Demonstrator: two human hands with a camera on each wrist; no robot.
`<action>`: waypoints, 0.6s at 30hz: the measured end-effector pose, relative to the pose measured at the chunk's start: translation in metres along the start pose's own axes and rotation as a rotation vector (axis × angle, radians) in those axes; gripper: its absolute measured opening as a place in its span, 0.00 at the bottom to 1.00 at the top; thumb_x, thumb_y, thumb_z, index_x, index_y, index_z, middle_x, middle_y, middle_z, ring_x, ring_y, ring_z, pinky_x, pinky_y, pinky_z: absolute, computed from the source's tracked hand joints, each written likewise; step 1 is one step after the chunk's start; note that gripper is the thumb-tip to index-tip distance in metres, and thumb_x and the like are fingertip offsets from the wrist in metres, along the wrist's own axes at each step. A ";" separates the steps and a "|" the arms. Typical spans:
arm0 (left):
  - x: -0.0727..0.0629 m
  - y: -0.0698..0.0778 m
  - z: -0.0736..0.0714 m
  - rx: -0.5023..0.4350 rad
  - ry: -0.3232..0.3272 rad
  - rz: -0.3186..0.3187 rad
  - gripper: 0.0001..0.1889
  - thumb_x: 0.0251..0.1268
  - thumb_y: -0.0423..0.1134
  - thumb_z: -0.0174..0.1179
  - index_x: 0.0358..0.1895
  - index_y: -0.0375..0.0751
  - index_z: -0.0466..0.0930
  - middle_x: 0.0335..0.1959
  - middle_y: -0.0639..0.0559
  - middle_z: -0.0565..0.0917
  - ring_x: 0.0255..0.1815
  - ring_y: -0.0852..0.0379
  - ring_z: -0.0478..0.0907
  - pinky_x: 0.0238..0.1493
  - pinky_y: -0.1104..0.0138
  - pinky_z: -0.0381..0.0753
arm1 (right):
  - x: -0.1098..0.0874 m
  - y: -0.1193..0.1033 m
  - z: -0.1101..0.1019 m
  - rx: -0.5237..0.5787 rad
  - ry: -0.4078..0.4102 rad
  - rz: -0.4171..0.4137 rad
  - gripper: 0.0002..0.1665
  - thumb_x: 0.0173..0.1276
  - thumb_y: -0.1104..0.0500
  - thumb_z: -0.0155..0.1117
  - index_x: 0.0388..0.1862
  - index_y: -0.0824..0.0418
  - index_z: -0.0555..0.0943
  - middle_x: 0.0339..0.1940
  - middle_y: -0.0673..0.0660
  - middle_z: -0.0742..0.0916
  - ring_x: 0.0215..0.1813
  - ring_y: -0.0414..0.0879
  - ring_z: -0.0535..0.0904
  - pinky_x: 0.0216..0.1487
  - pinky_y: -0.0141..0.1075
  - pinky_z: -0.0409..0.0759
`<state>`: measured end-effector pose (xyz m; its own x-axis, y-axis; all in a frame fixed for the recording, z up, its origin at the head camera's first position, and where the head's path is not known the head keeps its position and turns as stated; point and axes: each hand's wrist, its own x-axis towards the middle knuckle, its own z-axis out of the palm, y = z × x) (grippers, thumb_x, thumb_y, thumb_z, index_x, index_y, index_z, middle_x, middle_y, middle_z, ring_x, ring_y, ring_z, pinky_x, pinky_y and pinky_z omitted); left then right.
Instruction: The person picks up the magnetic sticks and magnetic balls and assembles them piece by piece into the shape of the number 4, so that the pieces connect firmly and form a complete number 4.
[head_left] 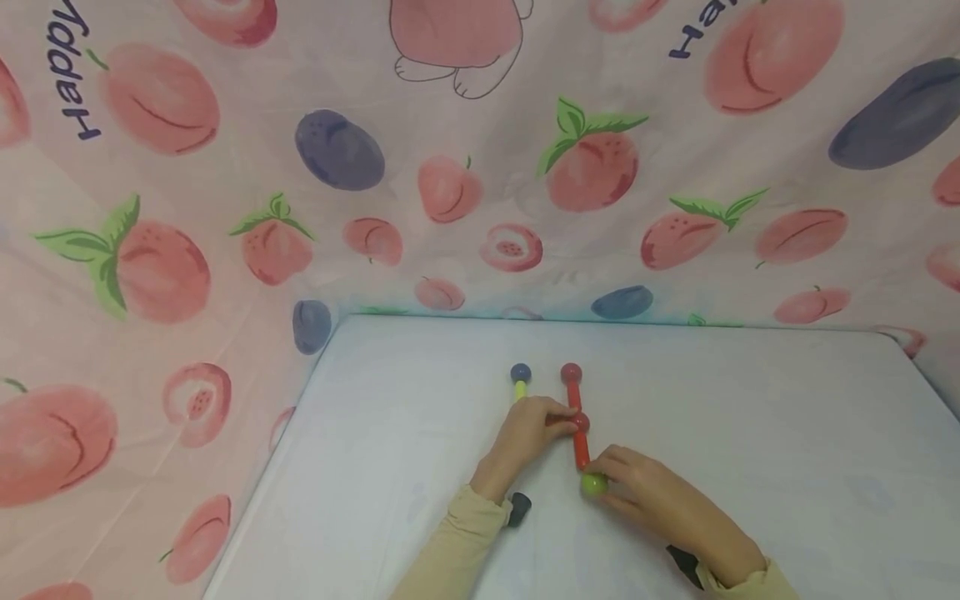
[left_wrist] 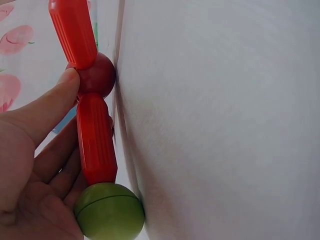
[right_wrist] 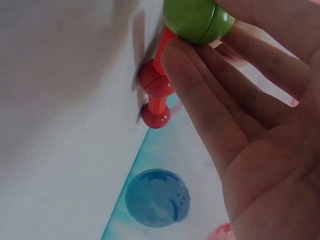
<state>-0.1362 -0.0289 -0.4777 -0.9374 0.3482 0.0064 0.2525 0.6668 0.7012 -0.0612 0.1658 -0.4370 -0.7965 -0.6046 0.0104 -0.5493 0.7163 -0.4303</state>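
Note:
A chain of red rods and balls lies on the white tabletop (head_left: 750, 433): a far red ball (head_left: 572, 372), a red rod (head_left: 573, 397), a middle red ball (left_wrist: 100, 75), a second red rod (left_wrist: 96, 140) and a green ball (head_left: 594, 485) at the near end. With thumb and fingers, my left hand (head_left: 525, 429) pinches the middle red ball. My right hand (head_left: 660, 496) grips the green ball (right_wrist: 192, 20), which touches the near rod. Beyond my left hand, a blue ball (head_left: 521, 372) sits on a yellow rod (head_left: 521, 389), whose near part the hand hides.
A fruit-patterned cloth (head_left: 510, 175) hangs behind the table's far edge and along its left side. A dark strap piece (head_left: 518, 509) shows at the left wrist, and another dark piece (head_left: 686, 567) at the right wrist.

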 end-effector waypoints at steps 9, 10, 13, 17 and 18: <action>-0.001 0.000 -0.001 -0.016 -0.003 -0.014 0.16 0.54 0.46 0.66 0.49 0.57 0.84 0.42 0.65 0.86 0.43 0.71 0.79 0.48 0.76 0.77 | 0.002 0.002 0.006 -0.001 0.006 -0.017 0.15 0.57 0.55 0.70 0.45 0.52 0.82 0.39 0.44 0.82 0.39 0.35 0.76 0.43 0.31 0.82; -0.001 0.001 -0.001 -0.014 -0.003 -0.014 0.16 0.54 0.46 0.66 0.49 0.57 0.84 0.42 0.65 0.86 0.43 0.71 0.79 0.48 0.76 0.77 | 0.002 0.003 0.006 -0.002 0.008 -0.019 0.15 0.57 0.54 0.70 0.44 0.52 0.82 0.39 0.44 0.82 0.38 0.35 0.76 0.42 0.31 0.82; -0.001 0.000 -0.001 -0.006 0.002 -0.007 0.16 0.54 0.46 0.66 0.49 0.56 0.84 0.43 0.65 0.86 0.43 0.70 0.79 0.48 0.77 0.77 | 0.004 0.004 0.007 -0.006 0.005 -0.011 0.14 0.58 0.54 0.70 0.44 0.52 0.82 0.39 0.43 0.82 0.38 0.34 0.76 0.42 0.30 0.82; 0.000 0.000 -0.001 0.008 0.006 0.000 0.16 0.54 0.46 0.66 0.49 0.56 0.84 0.43 0.64 0.86 0.44 0.70 0.80 0.49 0.76 0.77 | 0.006 0.005 0.008 -0.005 0.002 -0.008 0.15 0.58 0.54 0.69 0.44 0.53 0.83 0.39 0.43 0.82 0.39 0.33 0.76 0.42 0.31 0.82; 0.000 0.000 -0.001 0.010 0.006 0.001 0.16 0.54 0.46 0.66 0.49 0.56 0.84 0.43 0.64 0.86 0.44 0.70 0.80 0.49 0.76 0.77 | 0.006 0.005 0.009 -0.003 0.002 -0.010 0.15 0.58 0.54 0.69 0.45 0.53 0.83 0.39 0.44 0.82 0.39 0.33 0.76 0.42 0.30 0.82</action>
<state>-0.1367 -0.0289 -0.4770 -0.9386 0.3448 0.0111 0.2554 0.6728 0.6944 -0.0665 0.1632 -0.4470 -0.7913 -0.6111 0.0169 -0.5582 0.7109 -0.4278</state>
